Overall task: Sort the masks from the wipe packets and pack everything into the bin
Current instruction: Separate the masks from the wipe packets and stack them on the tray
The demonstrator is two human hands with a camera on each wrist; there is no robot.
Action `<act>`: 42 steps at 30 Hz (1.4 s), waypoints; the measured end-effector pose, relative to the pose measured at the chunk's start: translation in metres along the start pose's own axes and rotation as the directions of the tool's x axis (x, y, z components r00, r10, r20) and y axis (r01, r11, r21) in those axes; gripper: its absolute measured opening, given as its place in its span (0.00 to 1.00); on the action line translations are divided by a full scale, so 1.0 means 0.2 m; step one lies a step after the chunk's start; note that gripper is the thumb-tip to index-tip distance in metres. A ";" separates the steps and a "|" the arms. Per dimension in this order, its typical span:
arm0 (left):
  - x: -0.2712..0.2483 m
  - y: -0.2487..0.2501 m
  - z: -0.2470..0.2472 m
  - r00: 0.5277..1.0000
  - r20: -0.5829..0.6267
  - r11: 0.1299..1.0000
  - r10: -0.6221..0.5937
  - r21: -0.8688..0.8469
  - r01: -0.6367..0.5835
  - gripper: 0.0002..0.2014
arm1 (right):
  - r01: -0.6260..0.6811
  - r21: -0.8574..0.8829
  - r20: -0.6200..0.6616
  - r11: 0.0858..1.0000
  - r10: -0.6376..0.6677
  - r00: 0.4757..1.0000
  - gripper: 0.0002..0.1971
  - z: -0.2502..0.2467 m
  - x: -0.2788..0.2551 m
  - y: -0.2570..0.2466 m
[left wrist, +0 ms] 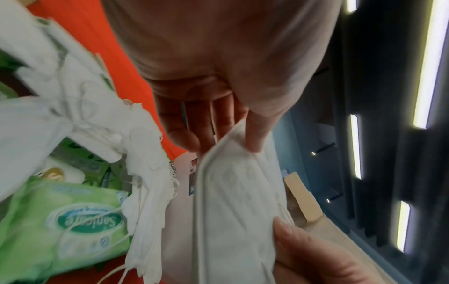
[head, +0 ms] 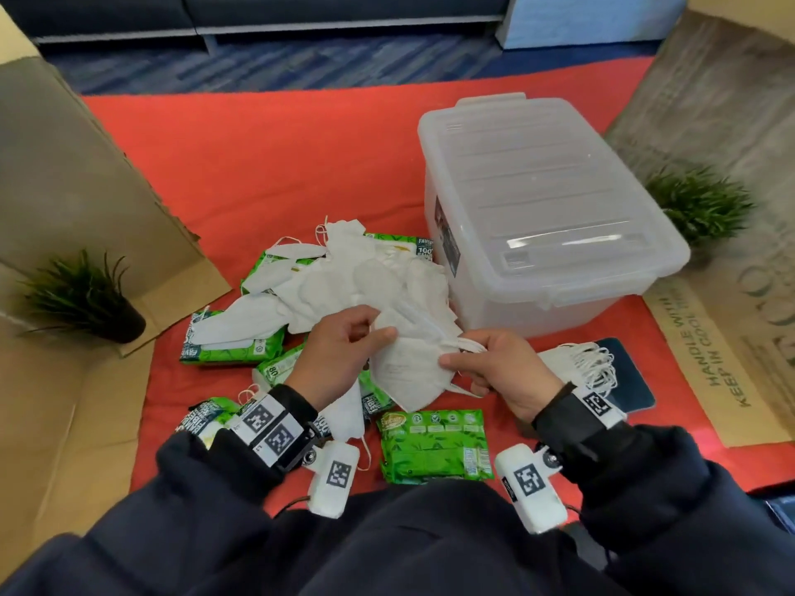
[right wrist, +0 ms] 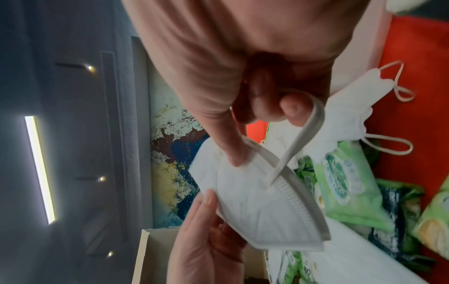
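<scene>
Both hands hold one white folded mask above the red cloth. My left hand pinches its upper left edge between thumb and fingers. My right hand presses its thumb on the mask and curls its fingers round an ear loop. Behind lies a loose pile of white masks over green wipe packets. Another wipe packet lies close in front of me. A neat stack of masks rests on a dark pad to the right. The clear plastic bin stands at the right with its lid on.
A small potted plant stands at the left and another beside the bin. Cardboard sheets flank the red cloth on both sides. Bare red cloth lies behind the pile.
</scene>
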State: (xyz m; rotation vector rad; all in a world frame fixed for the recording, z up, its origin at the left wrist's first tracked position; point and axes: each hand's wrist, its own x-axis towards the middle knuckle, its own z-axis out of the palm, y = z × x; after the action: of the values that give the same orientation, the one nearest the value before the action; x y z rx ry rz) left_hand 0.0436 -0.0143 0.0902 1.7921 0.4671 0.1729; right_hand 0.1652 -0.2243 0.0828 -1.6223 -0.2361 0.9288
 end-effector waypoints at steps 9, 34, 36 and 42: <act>0.17 0.27 0.28 0.870 0.472 0.630 0.141 0.635 -0.447 0.10 | 0.009 -0.111 0.024 0.994 -0.006 1.000 0.04 -0.40 -0.10 0.08; 0.18 -0.16 1.34 0.893 0.439 0.541 0.099 0.729 -0.419 0.10 | -0.032 -0.741 -0.143 0.671 -0.111 0.984 0.12 -1.32 -0.03 0.48; 0.18 -0.15 1.35 0.910 0.406 0.569 0.083 0.731 -0.378 0.13 | -0.039 -0.749 -0.166 0.662 -0.130 0.978 0.14 -1.32 -0.02 0.50; 0.18 -0.18 1.34 0.910 0.408 0.469 0.082 0.790 -0.396 0.09 | -0.098 -0.566 -0.278 0.819 -0.078 0.957 0.08 -1.34 0.01 0.54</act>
State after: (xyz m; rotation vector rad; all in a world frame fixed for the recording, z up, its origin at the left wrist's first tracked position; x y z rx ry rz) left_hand 0.1642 -0.2321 -0.0218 2.8485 0.0064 -0.2156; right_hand 0.3121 -0.4511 -0.0173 -2.3022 -0.3254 0.6368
